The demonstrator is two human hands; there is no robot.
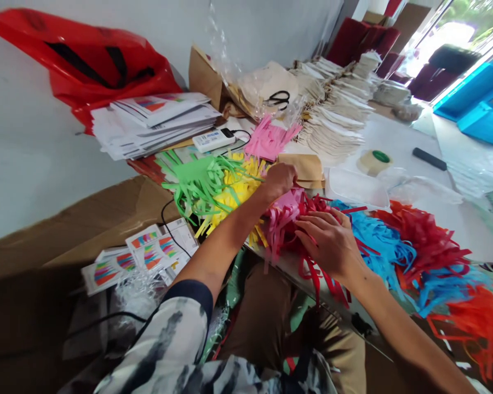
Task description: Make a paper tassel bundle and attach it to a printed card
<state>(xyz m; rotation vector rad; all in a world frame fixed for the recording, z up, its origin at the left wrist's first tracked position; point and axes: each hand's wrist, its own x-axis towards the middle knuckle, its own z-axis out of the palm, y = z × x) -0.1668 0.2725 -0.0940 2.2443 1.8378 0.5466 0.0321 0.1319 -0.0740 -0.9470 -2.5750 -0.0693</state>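
My left hand (281,179) is closed in a fist just above a pink fringed paper bundle (282,214); whatever its fingers hold is hidden. Flat over dark red paper strips (316,203) lies my right hand (331,243), its fingers stretched out and touching the strips. Some red strips hang over the table's front edge. A yellow fringe bundle (240,191) and a green one (199,178) sit to the left, partly behind my left forearm. To the right of my right hand is a blue fringe bundle (380,241).
More red fringe (429,241) and orange-red fringe (482,328) lie at right. Further back are a pink bundle (271,139), a white device (213,140), printed sheets (152,126), black-handled scissors (278,99), stacked pale bundles (332,126), a tape roll (374,162) and a plastic tray (355,187).
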